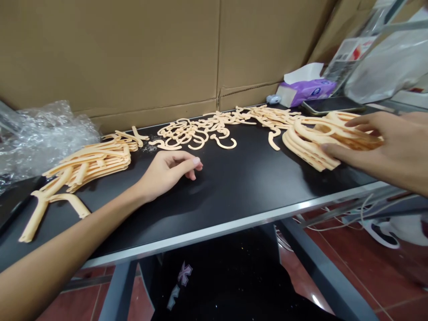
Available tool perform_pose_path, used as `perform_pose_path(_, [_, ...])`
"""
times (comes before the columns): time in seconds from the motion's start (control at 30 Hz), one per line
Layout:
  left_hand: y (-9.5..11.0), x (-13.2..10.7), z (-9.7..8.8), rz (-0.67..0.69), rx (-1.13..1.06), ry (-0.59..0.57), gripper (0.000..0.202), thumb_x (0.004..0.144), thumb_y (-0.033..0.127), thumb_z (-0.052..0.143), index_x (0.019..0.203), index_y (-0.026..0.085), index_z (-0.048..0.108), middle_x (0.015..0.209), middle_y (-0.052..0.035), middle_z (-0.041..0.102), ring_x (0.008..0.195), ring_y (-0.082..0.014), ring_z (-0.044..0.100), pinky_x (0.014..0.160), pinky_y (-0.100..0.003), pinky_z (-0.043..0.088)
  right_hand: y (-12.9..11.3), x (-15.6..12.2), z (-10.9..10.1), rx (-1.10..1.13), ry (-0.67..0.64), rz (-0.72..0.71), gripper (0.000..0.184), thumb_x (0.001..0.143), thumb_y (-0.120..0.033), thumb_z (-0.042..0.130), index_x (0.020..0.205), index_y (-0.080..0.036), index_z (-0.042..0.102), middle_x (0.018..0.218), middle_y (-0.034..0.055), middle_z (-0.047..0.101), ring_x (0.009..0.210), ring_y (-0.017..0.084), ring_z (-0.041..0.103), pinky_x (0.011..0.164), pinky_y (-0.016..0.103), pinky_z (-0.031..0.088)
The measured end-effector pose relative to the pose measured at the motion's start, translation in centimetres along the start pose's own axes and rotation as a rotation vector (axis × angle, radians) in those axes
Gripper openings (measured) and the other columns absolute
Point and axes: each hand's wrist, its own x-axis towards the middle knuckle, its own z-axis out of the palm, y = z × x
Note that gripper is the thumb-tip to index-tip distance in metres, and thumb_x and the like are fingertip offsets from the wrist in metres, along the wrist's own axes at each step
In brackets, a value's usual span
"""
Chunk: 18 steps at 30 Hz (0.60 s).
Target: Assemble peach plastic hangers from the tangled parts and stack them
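The spread right hand (396, 151) steadies nested plastic hanger pieces (312, 142) at frame right; the curled left hand (165, 174) holds nothing.

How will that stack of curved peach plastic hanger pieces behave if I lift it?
The curved peach plastic hanger pieces look light and stiff, holding their curves. Loosely stacked by the right hand, they'd probably slide apart when lifted.
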Motion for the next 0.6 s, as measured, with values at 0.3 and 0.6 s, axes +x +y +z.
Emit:
perform_pose_path(0.3, [-0.01,0.03,0.05,0.001,0.009,-0.003,0.027,0.093,0.034,0.069,0.074,0.018,0.076,0.069,-0.0028,0.075,0.069,-0.0142,0.069,0.072,-0.026,0.056,-0.65,-0.64,-0.22,-0.097,0.069,-0.052,0.088,0.091,-0.080,0.016,0.115,-0.015,0.071,0.076,0.0168,0.064,0.073,0.033,0.054,0.065,0.040,0.035])
perform_pose_path(0.6, [0.00,0.07,0.06,0.004,-0.009,-0.002,0.026,0.092,0.036,0.070,0.074,0.017,0.076,0.069,-0.0032,0.075,0.069,-0.0149,0.070,0.072,-0.026,0.056,-0.70,-0.47,0.08,-0.047,0.089,-0.124,0.055,0.086,-0.068,0.037,0.081,-0.027,0.073,0.090,0.0132,0.078,0.088,0.037,0.062,0.069,0.043,0.035])
